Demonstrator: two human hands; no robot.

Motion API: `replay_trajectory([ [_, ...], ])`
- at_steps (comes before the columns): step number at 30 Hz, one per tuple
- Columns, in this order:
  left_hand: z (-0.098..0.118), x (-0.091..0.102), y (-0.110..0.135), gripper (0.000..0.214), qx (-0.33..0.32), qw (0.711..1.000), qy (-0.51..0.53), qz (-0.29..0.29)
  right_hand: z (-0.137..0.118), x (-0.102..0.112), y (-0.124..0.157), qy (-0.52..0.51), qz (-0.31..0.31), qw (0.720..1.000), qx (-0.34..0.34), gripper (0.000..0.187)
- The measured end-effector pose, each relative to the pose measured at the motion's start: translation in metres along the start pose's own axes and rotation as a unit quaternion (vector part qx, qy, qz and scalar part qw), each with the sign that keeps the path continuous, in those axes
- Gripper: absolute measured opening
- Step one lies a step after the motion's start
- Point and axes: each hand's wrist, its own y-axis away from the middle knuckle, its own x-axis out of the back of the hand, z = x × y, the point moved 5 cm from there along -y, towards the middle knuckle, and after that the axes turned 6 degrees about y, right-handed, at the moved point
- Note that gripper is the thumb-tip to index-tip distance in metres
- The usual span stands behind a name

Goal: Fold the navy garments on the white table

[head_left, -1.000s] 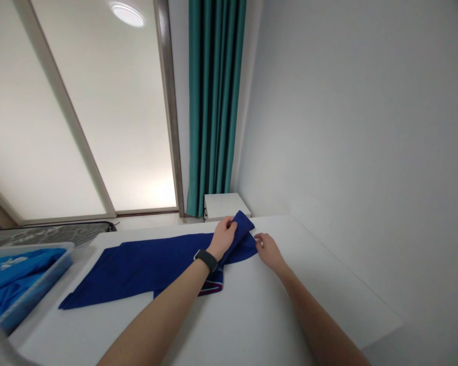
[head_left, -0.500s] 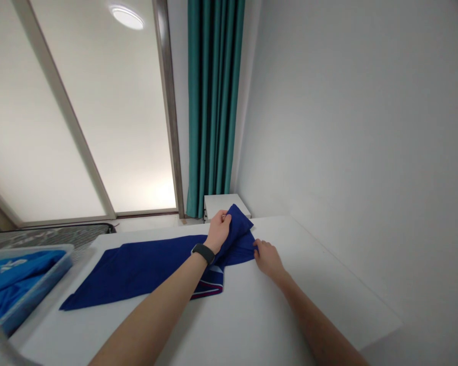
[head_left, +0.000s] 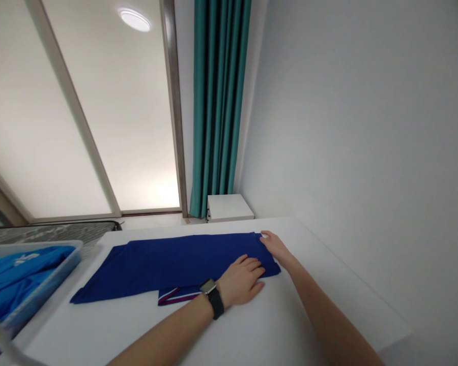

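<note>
A dark blue shirt [head_left: 168, 262] lies folded into a long strip across the white table [head_left: 275, 325]. Part of a band with white and dark red stripes [head_left: 178, 296] sticks out from under its near edge. My left hand [head_left: 242, 280], with a black watch on the wrist, rests flat on the near right part of the cloth, fingers spread. At the shirt's far right corner is my right hand [head_left: 278, 248], its fingers stretched out and touching the edge. Neither hand visibly grips the fabric.
To the left stands a translucent plastic bin [head_left: 66, 272] with bright blue clothes [head_left: 26, 272] in it. A blurred pale curved object [head_left: 3, 343] shows at the lower left. Beyond the table are a small white cabinet [head_left: 231, 207] and a green curtain [head_left: 219, 112]. A wall [head_left: 359, 152] borders the right.
The raised, bunched right end of the shirt now lies flat. My left hand let go of it and came down nearer me; my right hand shifted to the far right corner.
</note>
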Motion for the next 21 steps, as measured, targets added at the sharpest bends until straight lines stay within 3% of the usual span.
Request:
replay_trajectory([
  [6,0.001,0.009,0.018,0.042,-0.044,0.996,-0.078,0.009,-0.007,-0.015,-0.035,0.057,0.014,0.998,0.027,0.04],
  [11,-0.005,0.003,0.027,0.041,-0.008,0.997,-0.066,0.025,-0.011,-0.024,-0.051,0.122,0.038,0.99,0.062,0.037],
  [17,-0.002,0.006,0.028,0.037,-0.006,0.998,-0.053,0.035,-0.017,-0.033,-0.043,0.212,0.062,0.97,0.103,0.034],
  [21,-0.008,0.019,0.034,0.036,0.029,0.997,-0.032,0.056,-0.027,-0.031,-0.031,0.273,0.085,0.951,0.122,0.033],
])
